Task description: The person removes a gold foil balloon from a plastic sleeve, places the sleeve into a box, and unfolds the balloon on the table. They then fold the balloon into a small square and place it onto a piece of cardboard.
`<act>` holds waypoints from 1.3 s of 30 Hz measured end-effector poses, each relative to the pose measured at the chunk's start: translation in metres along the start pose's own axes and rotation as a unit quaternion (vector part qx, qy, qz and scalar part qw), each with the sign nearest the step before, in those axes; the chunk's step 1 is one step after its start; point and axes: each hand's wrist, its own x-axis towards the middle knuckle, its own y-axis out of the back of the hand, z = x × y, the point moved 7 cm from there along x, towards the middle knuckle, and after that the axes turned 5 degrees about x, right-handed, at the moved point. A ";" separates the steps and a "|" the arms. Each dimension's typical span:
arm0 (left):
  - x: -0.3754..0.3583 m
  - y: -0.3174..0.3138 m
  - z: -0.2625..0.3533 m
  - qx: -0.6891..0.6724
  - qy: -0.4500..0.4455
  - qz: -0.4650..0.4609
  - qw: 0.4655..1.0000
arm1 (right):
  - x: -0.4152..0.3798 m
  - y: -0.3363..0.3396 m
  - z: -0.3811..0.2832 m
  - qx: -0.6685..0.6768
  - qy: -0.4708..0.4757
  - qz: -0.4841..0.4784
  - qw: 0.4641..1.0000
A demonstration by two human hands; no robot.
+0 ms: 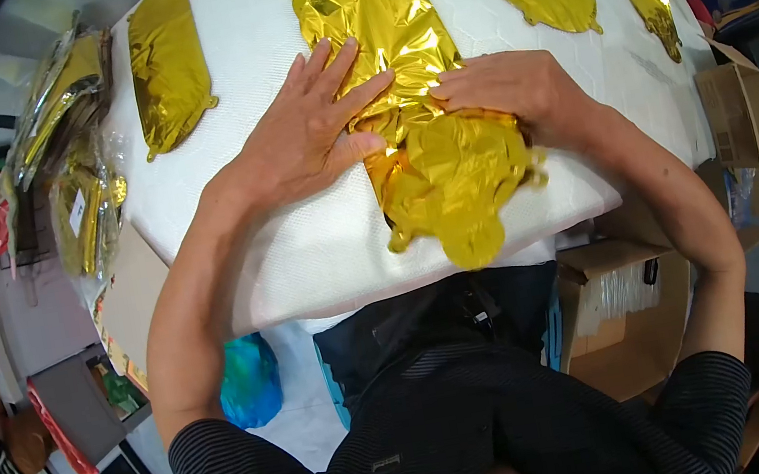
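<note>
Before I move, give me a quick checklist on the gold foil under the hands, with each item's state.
1. Left hand on the gold foil: ok, fingers spread.
2. Right hand at the same foil: ok.
3. Foil smooth: not ok, it is creased and bunched between the hands.
4. Right thumb's hold: cannot tell, thumb hidden.
5. Foil piece at far left separate: ok, white cover shows between.
6. Foil untorn: cannot tell, creases and glare.

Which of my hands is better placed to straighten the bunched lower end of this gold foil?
Probably the right hand: it lies right beside the upper part of the bunched lower end. The left hand, spread across the gold foil higher up, seems better suited to steadying it.
</note>
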 end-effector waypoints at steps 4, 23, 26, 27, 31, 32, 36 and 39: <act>-0.003 0.001 -0.004 -0.053 0.018 -0.014 0.998 | 0.012 0.004 0.027 0.010 -0.158 -0.042 0.987; -0.004 0.014 -0.023 -0.368 0.159 -0.008 0.916 | 0.057 -0.013 0.108 0.211 -0.427 -0.063 0.877; 0.001 0.021 -0.021 -0.366 0.101 0.091 0.921 | 0.058 -0.017 0.114 0.197 -0.438 -0.085 0.873; -0.001 0.019 -0.024 -0.370 0.140 0.069 0.916 | 0.057 -0.018 0.116 0.192 -0.438 -0.079 0.875; -0.001 0.014 -0.029 -0.362 0.172 0.074 0.913 | 0.055 -0.015 0.113 0.183 -0.459 -0.066 0.867; 0.000 0.012 -0.027 -0.362 0.171 0.073 0.914 | 0.054 -0.015 0.114 0.184 -0.460 -0.065 0.866; 0.002 0.014 -0.024 -0.355 0.205 0.127 0.903 | 0.051 -0.016 0.115 0.218 -0.461 -0.051 0.859; 0.002 0.011 -0.028 -0.321 0.232 0.132 0.909 | 0.051 -0.015 0.110 0.257 -0.443 -0.031 0.859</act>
